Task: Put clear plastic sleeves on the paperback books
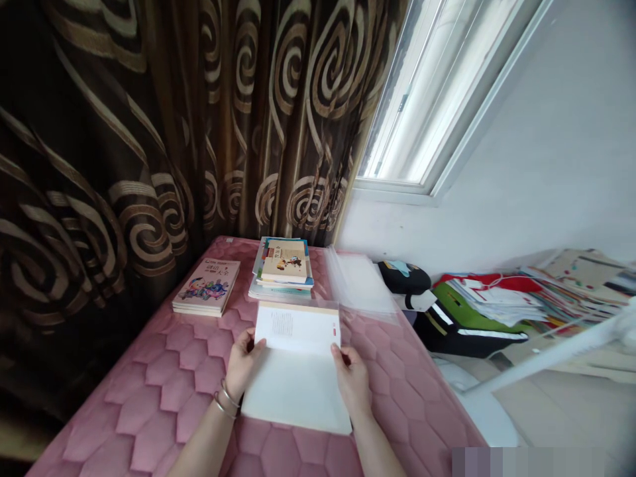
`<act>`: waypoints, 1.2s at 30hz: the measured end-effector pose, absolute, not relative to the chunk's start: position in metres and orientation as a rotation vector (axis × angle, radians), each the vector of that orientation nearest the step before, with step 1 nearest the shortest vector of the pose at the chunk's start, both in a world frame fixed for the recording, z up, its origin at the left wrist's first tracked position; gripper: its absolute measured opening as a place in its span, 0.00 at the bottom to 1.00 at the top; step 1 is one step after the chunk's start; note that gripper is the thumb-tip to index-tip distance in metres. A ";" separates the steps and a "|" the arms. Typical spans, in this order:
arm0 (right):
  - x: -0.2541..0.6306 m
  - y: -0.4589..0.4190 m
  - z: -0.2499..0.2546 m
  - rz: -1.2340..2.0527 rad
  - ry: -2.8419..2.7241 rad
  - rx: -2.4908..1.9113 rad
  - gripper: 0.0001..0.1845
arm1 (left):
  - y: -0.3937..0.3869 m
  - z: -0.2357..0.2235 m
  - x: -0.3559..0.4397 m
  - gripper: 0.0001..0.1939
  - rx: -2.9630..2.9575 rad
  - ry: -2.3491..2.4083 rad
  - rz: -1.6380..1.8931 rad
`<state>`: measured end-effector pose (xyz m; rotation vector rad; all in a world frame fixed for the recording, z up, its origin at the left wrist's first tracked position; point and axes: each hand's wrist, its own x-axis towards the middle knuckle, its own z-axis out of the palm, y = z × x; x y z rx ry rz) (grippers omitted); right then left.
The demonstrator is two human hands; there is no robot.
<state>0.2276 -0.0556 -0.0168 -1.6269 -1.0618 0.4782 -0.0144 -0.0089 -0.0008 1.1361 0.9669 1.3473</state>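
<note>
open book (298, 384) lies on pink quilted mattress (169, 374), directly between the hands, long axis pointing away from the wearer; left fingers (260, 344) and right fingers (335, 350) pinch opposite side edges, about equally near

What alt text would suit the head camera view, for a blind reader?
A person's left hand and right hand hold an open book over a pink quilted surface. Beyond it lie a book pile and translucent sheets, with a smaller book stack to the left; behind are a swirl-patterned curtain and a window.
</note>
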 end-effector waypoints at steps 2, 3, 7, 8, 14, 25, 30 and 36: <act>0.228 -0.055 -0.020 0.474 -1.066 -1.600 0.25 | -0.008 -0.002 -0.015 0.18 1.139 0.977 1.362; 0.228 -0.055 -0.021 0.475 -1.071 -1.586 0.25 | -0.007 -0.003 -0.015 0.18 1.140 0.989 1.368; 0.230 -0.056 -0.027 0.468 -1.092 -1.551 0.25 | -0.004 -0.008 -0.014 0.17 1.129 1.003 1.381; 0.231 -0.056 -0.028 0.459 -1.095 -1.550 0.25 | -0.003 -0.009 -0.014 0.17 1.125 1.001 1.384; 0.230 -0.055 -0.024 0.454 -1.081 -1.623 0.22 | -0.001 -0.013 -0.013 0.17 1.111 0.993 1.397; 0.234 -0.057 -0.020 0.649 -1.026 -1.433 0.21 | -0.002 -0.010 -0.013 0.17 1.120 1.007 1.407; 0.237 -0.055 -0.020 0.626 -1.050 -1.487 0.20 | -0.002 -0.011 -0.013 0.17 1.144 0.999 1.395; 0.235 -0.050 -0.026 0.564 -0.981 -1.478 0.21 | -0.003 -0.008 -0.013 0.17 1.148 0.991 1.388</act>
